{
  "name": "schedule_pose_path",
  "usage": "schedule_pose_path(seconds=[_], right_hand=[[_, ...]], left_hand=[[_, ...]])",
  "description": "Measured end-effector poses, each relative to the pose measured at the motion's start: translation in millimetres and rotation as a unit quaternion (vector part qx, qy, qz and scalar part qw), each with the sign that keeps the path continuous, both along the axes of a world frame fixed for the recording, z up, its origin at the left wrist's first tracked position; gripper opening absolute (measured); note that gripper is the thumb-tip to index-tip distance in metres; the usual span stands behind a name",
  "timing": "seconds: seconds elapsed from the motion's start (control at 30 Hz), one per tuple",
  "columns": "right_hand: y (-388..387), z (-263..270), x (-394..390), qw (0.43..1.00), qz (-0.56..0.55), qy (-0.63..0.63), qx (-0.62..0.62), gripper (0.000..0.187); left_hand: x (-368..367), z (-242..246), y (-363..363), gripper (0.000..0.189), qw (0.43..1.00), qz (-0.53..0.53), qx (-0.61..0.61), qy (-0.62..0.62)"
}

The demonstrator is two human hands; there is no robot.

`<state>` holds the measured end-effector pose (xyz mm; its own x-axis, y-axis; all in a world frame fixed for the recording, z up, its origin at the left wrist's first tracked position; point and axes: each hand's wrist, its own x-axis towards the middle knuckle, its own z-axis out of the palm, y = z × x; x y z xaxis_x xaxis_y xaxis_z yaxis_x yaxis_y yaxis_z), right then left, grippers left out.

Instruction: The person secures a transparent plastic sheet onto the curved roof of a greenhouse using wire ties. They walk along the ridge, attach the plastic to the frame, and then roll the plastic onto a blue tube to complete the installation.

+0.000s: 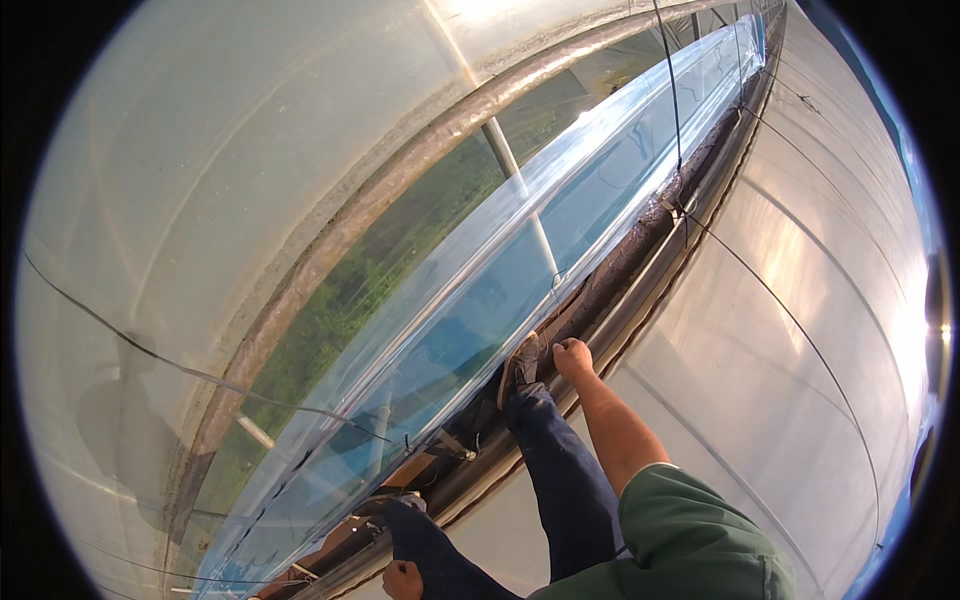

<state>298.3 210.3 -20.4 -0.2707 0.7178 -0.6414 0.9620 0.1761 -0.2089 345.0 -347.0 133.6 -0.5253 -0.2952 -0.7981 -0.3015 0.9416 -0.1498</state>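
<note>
My right hand (574, 358) is curled into a fist beside my forward shoe (522, 361), over the edge of the long dark gutter (600, 289); nothing shows in it. At the bottom of the view, my left hand (403, 580) hangs by my other trouser leg (431, 551), its fingers curled and no object visible. Both feet are down along the gutter strip. On its left side runs a loose fold of clear plastic film (480, 300), bluish with reflections. To the right of it rises a curved greenhouse roof (750, 330) covered in whitish film.
A rolled film edge on a long tube (360, 217) borders an opening in the left roof, with green plants (390, 262) below. Metal pipes (501, 146) cross this opening. Thin dark cords (670, 82) span the roofs and gutter. Low sun glares at the right.
</note>
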Motion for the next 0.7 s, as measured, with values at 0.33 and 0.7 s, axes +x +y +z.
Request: schedule_pose_path(seconds=[0.33,0.7], right_hand=[[37,-50,-43,0.99,-0.065,0.101,-0.076,0.035],[10,119,105,0.924,-0.315,0.207,-0.066,0.054]], left_hand=[[-20,-21,32,0.033,0.988,-0.091,0.124,-0.025],[-104,87,121,0.04,0.923,-0.2,0.326,-0.042]])
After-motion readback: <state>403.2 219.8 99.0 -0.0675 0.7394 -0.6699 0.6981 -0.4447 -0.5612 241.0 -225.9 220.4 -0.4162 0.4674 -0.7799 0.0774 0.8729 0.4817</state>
